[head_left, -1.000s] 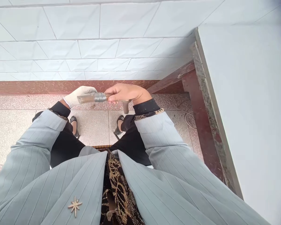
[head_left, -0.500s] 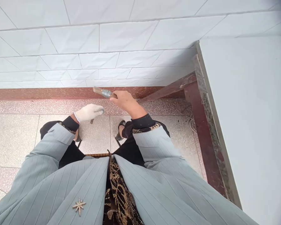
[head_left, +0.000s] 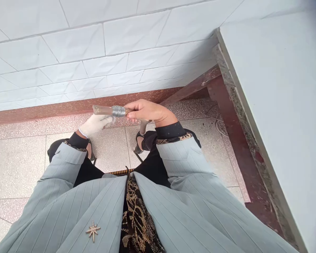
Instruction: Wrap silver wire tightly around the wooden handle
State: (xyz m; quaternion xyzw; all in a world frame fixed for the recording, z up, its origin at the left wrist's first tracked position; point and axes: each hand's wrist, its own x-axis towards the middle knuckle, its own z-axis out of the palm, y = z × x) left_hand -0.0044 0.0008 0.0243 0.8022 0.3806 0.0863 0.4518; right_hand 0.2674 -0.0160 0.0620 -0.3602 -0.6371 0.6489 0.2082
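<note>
My bare right hand [head_left: 150, 111] is closed round a brown wooden stick [head_left: 102, 110], held nearly level with its free end pointing left. Silver wire [head_left: 118, 111] is wound in a tight coil round the stick, just left of my right fingertips. A second wooden end [head_left: 144, 127] sticks out below my right palm; how it joins the stick is hidden. My left hand [head_left: 94, 125], in a white glove, is just below the stick's free end with thumb and fingers pressed together. Whatever lies between those fingers, if anything, is too small to make out.
A white tiled wall [head_left: 76, 73] with a reddish base strip rises in front. To the right stands a white-topped table [head_left: 279, 105] with a dark red frame [head_left: 231, 130]. A thin loop of cord [head_left: 221, 128] lies on the speckled tile floor [head_left: 18, 168] near it.
The gloved left hand came off the stick, dropped below it, and is now close under its free end again. My right hand tilted the stick, then brought it back nearly level.
</note>
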